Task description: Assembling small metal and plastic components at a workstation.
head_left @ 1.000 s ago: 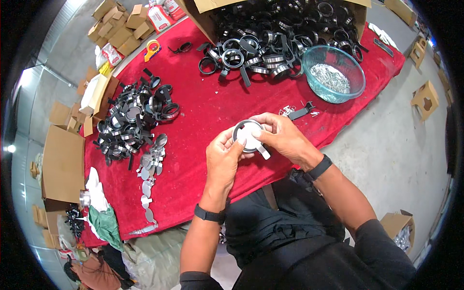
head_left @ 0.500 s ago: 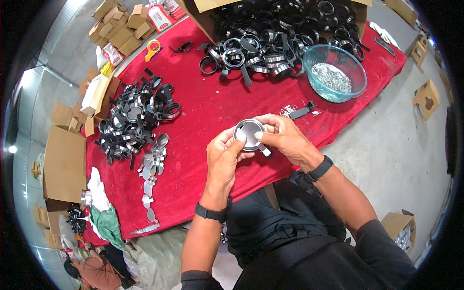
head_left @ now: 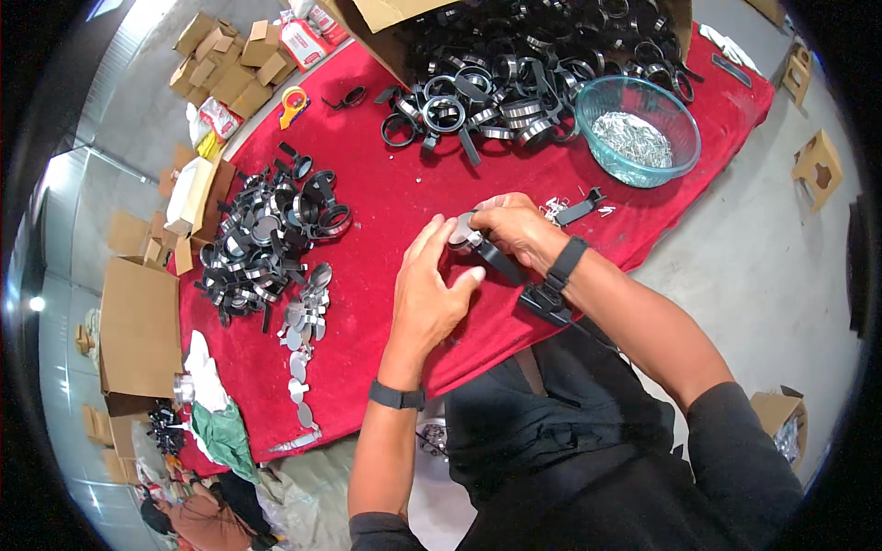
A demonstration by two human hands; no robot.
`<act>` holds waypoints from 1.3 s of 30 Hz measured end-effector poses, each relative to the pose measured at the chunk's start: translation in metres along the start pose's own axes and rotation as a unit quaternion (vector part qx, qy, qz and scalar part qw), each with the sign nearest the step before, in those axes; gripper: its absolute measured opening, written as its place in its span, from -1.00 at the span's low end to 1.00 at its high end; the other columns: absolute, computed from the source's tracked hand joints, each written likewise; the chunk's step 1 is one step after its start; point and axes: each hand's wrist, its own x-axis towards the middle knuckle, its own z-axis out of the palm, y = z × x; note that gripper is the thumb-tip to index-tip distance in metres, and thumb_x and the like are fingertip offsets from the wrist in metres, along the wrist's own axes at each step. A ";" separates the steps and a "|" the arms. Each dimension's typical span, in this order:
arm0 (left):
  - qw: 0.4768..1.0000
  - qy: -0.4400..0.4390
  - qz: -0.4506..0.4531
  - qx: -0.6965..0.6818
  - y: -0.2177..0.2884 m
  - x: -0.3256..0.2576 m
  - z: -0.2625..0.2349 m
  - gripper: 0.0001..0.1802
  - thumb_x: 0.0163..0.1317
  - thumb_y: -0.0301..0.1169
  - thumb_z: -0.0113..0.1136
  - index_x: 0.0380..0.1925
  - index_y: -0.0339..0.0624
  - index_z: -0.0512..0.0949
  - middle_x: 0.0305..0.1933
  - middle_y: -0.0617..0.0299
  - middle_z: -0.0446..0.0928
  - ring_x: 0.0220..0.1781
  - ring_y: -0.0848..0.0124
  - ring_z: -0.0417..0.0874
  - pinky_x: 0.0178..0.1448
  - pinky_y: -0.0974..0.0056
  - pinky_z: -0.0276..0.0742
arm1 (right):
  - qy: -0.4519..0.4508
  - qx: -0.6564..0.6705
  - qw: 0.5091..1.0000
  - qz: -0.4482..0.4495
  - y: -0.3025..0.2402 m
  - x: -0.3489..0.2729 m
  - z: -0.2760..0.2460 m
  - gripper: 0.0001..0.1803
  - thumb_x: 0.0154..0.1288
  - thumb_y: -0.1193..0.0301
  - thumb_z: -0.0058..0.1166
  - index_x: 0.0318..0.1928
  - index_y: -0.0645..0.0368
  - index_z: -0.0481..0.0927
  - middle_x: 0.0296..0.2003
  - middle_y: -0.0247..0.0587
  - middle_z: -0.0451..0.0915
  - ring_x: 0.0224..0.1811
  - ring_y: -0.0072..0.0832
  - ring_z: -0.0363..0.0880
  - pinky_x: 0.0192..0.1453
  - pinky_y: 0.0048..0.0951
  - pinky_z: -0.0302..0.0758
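Note:
Above the near part of the red cloth, my right hand (head_left: 522, 230) is closed on a round, black-rimmed ring piece (head_left: 462, 237). A smooth grey disc fills its face, and a black tab (head_left: 501, 264) sticks out toward me. My left hand (head_left: 430, 292) is beside its left edge, thumb spread away from the stretched fingers; the fingertips are close to the disc, and whether they touch it I cannot tell. Just beyond my right hand lie a loose black strip-like part (head_left: 581, 208) and a few small metal pins (head_left: 554, 209).
A tipped cardboard box (head_left: 372, 41) spills black-and-silver rings (head_left: 444, 113) at the back. Beside it stands a teal see-through bowl (head_left: 680, 165) of small metal pieces. To the left lie a heap of ring parts (head_left: 266, 230), grey discs (head_left: 299, 367) and a tape dispenser (head_left: 294, 106).
The ring piece has been turned, its tab now dark and pointing lower right. My left hand has let go and opened; the right hand has shifted around the ring and keeps hold.

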 end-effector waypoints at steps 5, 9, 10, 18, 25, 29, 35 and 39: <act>1.000 -0.024 -0.012 0.015 -0.019 0.003 0.025 -0.10 0.14 -0.18 0.69 0.44 -0.35 0.55 0.56 -0.23 0.52 0.61 -0.09 0.53 0.71 -0.01 0.40 | 0.009 0.074 0.997 0.037 0.010 0.004 0.010 -0.86 0.34 0.50 0.33 -0.39 0.25 0.80 -0.47 -0.21 0.75 -0.46 -0.45 0.68 -0.39 -0.31 0.51; 1.000 -0.013 0.006 0.024 -0.009 0.009 0.032 -0.15 0.17 -0.24 0.67 0.41 -0.37 0.55 0.49 -0.23 0.56 0.49 -0.10 0.63 0.61 -0.03 0.52 | 0.006 0.077 0.997 0.026 0.016 -0.001 -0.006 -0.80 0.47 0.42 0.33 -0.29 0.28 0.83 -0.37 -0.17 0.80 -0.41 -0.45 0.71 -0.37 -0.30 0.53; 0.999 -0.010 0.012 0.042 -0.006 0.009 0.032 -0.17 0.18 -0.27 0.66 0.41 -0.37 0.55 0.48 -0.23 0.57 0.49 -0.11 0.62 0.62 -0.03 0.51 | 0.026 0.054 0.998 0.023 0.016 -0.004 -0.006 -0.81 0.49 0.40 0.32 -0.19 0.31 0.82 -0.34 -0.15 0.81 -0.38 -0.45 0.73 -0.35 -0.30 0.56; 0.999 0.010 0.022 0.040 -0.002 0.006 0.036 -0.10 0.06 -0.34 0.69 0.45 -0.22 0.55 0.45 -0.20 0.57 0.49 -0.11 0.61 0.62 -0.01 0.52 | 0.133 -0.103 0.980 -0.105 0.011 -0.079 -0.080 -0.76 0.61 0.49 0.13 0.09 0.40 0.72 -0.28 -0.20 0.80 -0.28 -0.53 0.79 -0.20 -0.38 0.71; 0.999 0.016 -0.030 -0.038 0.006 0.011 0.034 -0.08 -0.06 -0.44 0.74 0.40 -0.22 0.60 0.41 -0.14 0.59 0.46 -0.04 0.64 0.58 0.05 0.57 | 0.163 -0.406 0.879 -0.192 -0.001 -0.077 -0.116 -0.81 0.39 0.54 0.20 -0.09 0.33 0.80 -0.22 0.15 0.81 -0.17 0.10 0.83 0.01 -0.01 0.72; 0.999 0.016 -0.033 -0.028 -0.006 0.009 0.023 -0.06 -0.08 -0.49 0.73 0.42 -0.22 0.60 0.46 -0.15 0.57 0.47 -0.03 0.64 0.60 0.06 0.56 | 0.218 -0.448 0.816 -0.294 0.001 -0.065 -0.122 -0.81 0.33 0.52 0.31 -0.09 0.29 0.82 -0.17 0.19 0.80 -0.07 0.14 0.80 0.09 0.04 0.70; 0.999 0.011 -0.047 -0.003 -0.002 0.010 0.025 -0.08 -0.09 -0.49 0.71 0.40 -0.27 0.61 0.47 -0.16 0.56 0.50 -0.05 0.62 0.63 0.04 0.52 | 0.106 -0.492 0.786 -0.361 -0.005 -0.045 -0.105 -0.86 0.28 0.52 0.37 -0.17 0.29 0.82 -0.29 0.08 0.75 -0.13 0.06 0.77 0.02 0.04 0.69; 0.999 0.011 -0.046 -0.020 -0.004 0.010 0.025 -0.09 -0.10 -0.49 0.71 0.38 -0.29 0.62 0.48 -0.16 0.56 0.50 -0.06 0.62 0.64 0.04 0.51 | 0.064 -0.531 0.773 -0.342 -0.005 -0.031 -0.104 -0.87 0.31 0.50 0.29 -0.20 0.27 0.82 -0.28 0.10 0.74 -0.10 0.08 0.76 0.05 0.07 0.68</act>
